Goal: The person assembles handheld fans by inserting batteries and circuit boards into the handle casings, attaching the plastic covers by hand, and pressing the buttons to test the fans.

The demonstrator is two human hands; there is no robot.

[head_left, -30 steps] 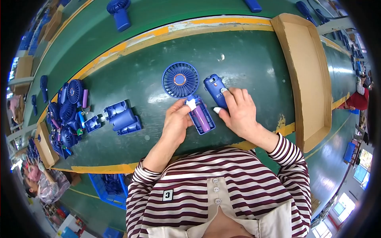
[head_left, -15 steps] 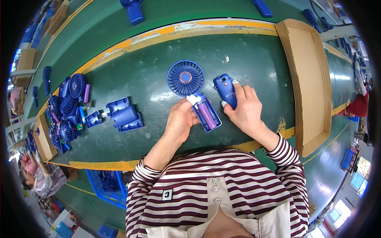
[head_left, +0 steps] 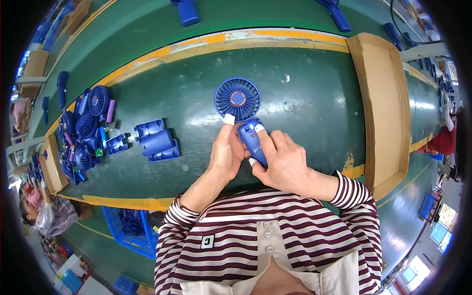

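A blue handheld fan with a round grille lies in front of me on the green bench, its handle toward my body. My left hand is closed round the left side of that handle, its white-wrapped thumb just below the grille. In my right hand is a blue handle cover, laid over the handle and gripped by white-covered fingertips. The cover hides the handle's inside. To the left lie several loose blue handle shells, beside a smaller open shell piece.
A pile of blue fans with purple cells is heaped at the left, by a small cardboard box. A long cardboard tray stands at the right. Fan parts lie beyond the yellow edge; a blue crate sits below the bench.
My right hand has brought the cover left from the bench onto the fan's handle, so the purple cell inside no longer shows. My left hand keeps its hold.
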